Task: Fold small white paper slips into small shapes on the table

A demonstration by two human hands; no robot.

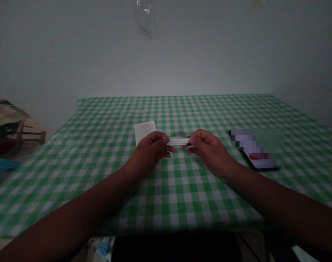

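Between my two hands is a narrow strip of folded white paper (178, 141) with faint lines of print, held level above the table. My left hand (152, 147) pinches its left end between thumb and fingers. At the right end, my right hand (206, 147) pinches it the same way. Just behind my left hand lies a printed white sheet or booklet (144, 130), its lower part hidden by that hand.
A green and white checked cloth (182, 196) covers the table. On the right lies a phone (260, 160), partly blurred out. A pale wall (182, 65) rises behind the table. Off the left side are a blue plastic piece (3, 166) and a wooden piece of furniture (32, 136).
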